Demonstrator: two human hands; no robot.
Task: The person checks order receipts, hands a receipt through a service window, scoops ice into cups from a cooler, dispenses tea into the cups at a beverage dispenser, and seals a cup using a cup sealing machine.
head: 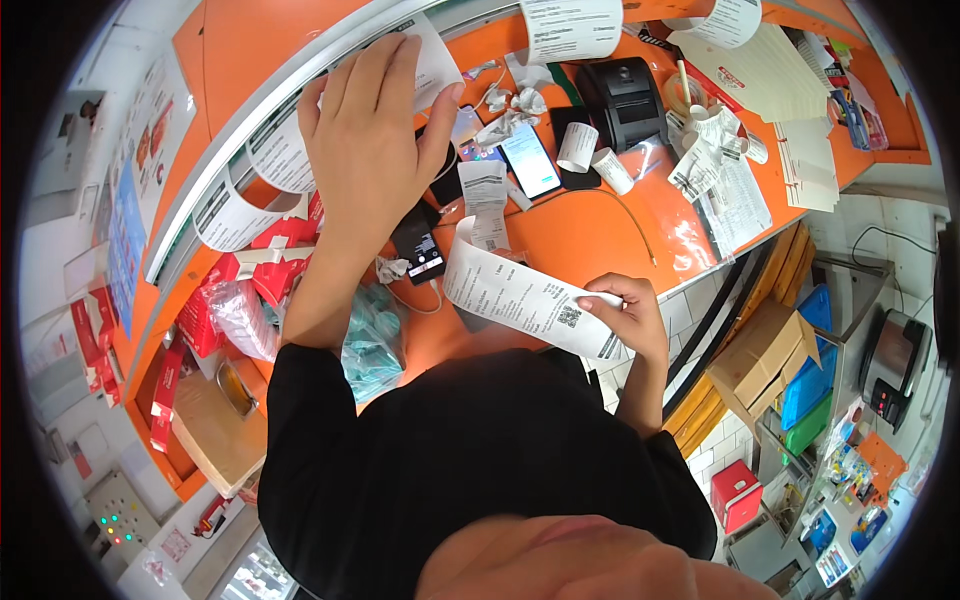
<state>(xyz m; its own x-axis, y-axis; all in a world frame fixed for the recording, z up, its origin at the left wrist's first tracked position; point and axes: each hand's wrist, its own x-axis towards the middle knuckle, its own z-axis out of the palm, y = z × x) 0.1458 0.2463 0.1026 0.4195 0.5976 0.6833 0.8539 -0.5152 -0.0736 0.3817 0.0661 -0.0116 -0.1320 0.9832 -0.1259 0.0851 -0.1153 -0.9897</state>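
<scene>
My right hand (626, 304) pinches one end of a long printed paper receipt (517, 300) between thumb and fingers. The receipt's other end curls up over the orange counter (585, 240). My left hand (371, 124) is raised at the shelf edge, fingers spread, over a white printed slip (435, 67) that it partly hides; whether it grips the slip is unclear. More printed slips (281, 146) hang along that edge beside it. A lit smartphone (531, 161) lies between the hands, near curled receipts (577, 148) and a second, dark phone (418, 244).
A black receipt printer (621, 101) stands at the back. Crumpled papers (525, 105), a thin cable (622, 217) and stacked flat cartons (750, 71) lie on the counter. Red boxes (202, 315) and a bag of teal items (371, 341) sit left; a cardboard box (761, 360) is at right.
</scene>
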